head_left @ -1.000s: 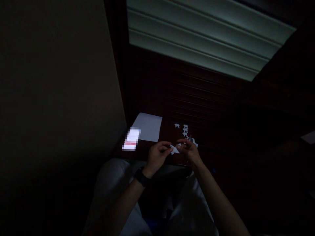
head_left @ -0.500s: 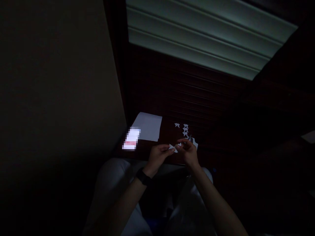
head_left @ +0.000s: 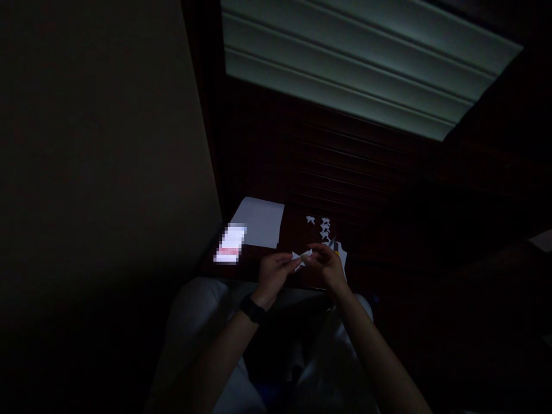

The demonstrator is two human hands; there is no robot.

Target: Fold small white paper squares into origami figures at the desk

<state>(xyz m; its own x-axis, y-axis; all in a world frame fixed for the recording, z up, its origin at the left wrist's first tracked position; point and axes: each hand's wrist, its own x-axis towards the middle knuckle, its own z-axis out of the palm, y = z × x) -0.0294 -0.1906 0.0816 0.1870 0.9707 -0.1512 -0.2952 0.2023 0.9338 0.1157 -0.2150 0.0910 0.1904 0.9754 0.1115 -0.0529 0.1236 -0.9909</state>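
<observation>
Both hands pinch one small piece of folded white paper (head_left: 301, 257) above the near edge of a dark table. My left hand (head_left: 275, 272), with a black watch on its wrist, grips the left end between thumb and fingers. At the right end, my right hand (head_left: 328, 268) holds it the same way, fingers closed. Just beyond the right hand lie several small folded paper shapes (head_left: 325, 227), with a single one (head_left: 310, 219) to their left. The dim light hides the exact folds.
White paper sheets (head_left: 261, 221) lie on the left of the table, beside a bright pixelated phone-like screen (head_left: 230, 244). More white paper (head_left: 342, 253) and a tool with a yellow part (head_left: 336, 247) sit partly behind the right hand. A wall (head_left: 107, 144) borders the left side.
The folded paper and both hands have shifted slightly left. The paper's outline has changed, with its points spread differently. The pieces on the table stay put.
</observation>
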